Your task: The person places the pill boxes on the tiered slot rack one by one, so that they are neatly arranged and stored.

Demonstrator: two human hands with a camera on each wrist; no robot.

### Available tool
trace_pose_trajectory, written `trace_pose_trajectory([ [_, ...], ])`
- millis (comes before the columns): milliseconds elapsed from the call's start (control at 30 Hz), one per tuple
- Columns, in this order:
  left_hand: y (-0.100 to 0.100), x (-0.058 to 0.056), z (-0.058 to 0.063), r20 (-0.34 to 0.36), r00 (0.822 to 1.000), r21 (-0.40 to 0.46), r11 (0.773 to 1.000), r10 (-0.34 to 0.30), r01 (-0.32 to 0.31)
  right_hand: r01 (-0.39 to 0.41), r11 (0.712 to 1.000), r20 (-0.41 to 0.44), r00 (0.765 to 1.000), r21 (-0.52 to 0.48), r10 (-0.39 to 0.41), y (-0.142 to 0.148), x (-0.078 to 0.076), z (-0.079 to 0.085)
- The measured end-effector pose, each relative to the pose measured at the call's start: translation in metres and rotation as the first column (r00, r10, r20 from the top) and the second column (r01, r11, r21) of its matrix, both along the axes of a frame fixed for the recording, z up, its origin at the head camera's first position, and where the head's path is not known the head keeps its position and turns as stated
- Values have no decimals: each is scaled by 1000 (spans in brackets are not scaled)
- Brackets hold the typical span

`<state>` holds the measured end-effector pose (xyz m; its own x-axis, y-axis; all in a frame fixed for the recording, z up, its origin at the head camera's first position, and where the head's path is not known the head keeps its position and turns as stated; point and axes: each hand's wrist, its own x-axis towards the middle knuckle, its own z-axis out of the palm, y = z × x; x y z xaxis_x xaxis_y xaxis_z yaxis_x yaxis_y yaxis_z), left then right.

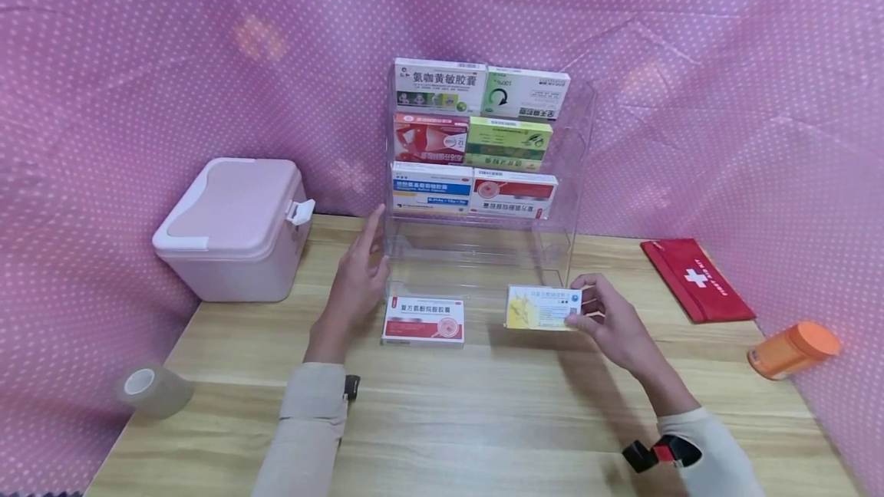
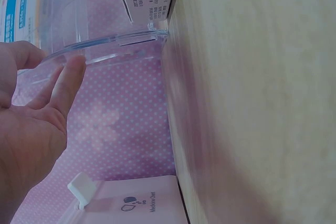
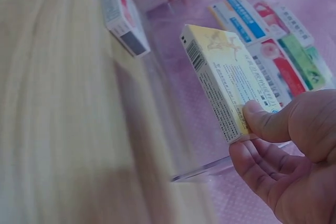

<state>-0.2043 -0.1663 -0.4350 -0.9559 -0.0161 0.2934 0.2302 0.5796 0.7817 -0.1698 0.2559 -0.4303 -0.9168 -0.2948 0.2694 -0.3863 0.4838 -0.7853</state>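
My right hand (image 1: 611,320) pinches a yellow and white medicine box (image 1: 542,307) at its right end, thumb on the printed face. The box is held up in front of the lowest tier of a clear acrylic display rack (image 1: 476,236). At the rack's left side, my left hand (image 1: 355,274) has its fingers extended, with the fingertips (image 2: 77,64) right at the clear side edge in the left wrist view. A red and white medicine box (image 1: 423,320) sits at the left of the rack's bottom front. Several other medicine boxes (image 1: 440,87) fill three tiers above, two per tier.
A pink medicine chest (image 1: 231,228) with a white latch stands at the left, and a roll of clear tape (image 1: 155,391) lies in front of it. To the right are a red first aid pouch (image 1: 697,280) and an orange bottle (image 1: 794,350). Pink dotted cloth (image 1: 331,37) hangs around the wooden table (image 1: 442,420).
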Motion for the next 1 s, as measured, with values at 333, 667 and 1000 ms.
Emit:
trace_pose_trajectory([
  [333, 0, 0, -2, -1, 1000, 0, 1000, -7, 7, 55, 998, -41, 998, -4, -55, -3, -9, 29],
  [667, -1, 0, -2, -6, 1000, -4, 1000, -3, 3, 77, 996, -96, 992, -54, -82, -18, -21, 50],
  [1000, -1, 0, -2, -5, 1000, -4, 1000, -5, 5, 86, 992, -191, 976, -92, -102, -33, -41, 63],
])
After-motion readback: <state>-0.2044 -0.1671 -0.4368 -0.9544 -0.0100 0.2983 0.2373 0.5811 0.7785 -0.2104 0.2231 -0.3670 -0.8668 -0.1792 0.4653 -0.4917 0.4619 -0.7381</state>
